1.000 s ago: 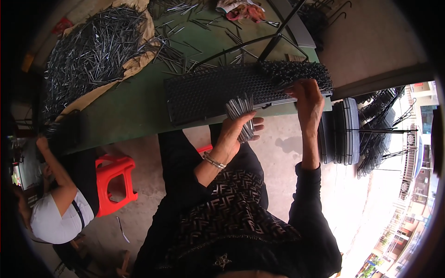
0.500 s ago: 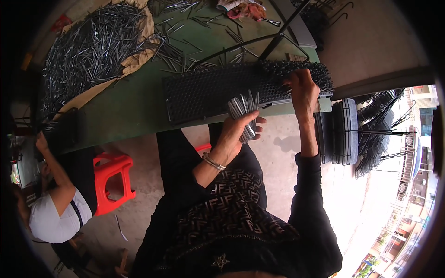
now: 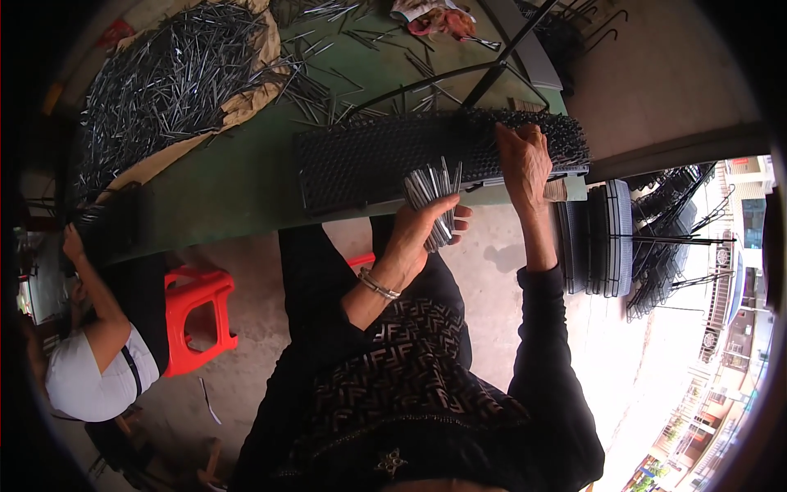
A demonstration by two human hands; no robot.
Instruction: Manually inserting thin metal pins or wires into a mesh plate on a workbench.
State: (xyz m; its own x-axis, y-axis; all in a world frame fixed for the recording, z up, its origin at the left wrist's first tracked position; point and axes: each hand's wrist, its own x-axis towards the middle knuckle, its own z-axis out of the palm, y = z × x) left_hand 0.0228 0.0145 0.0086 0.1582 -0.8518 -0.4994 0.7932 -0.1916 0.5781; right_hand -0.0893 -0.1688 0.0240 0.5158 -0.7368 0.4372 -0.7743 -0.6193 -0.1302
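Left hand (image 3: 422, 234) clenched round pin bundle (image 3: 434, 201) (fanned, seemingly for picking); right hand (image 3: 525, 160) flat, fingers pressing the black grid (image 3: 369, 160), likely steadying it.

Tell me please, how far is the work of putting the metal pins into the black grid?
Done: the right end of the black perforated grid looks filled with pins, under the right hand. In hand: the left hand holds a bundle of metal pins. Left: most of the grid to the left looks unfilled, and a large pile of pins lies on the green table.
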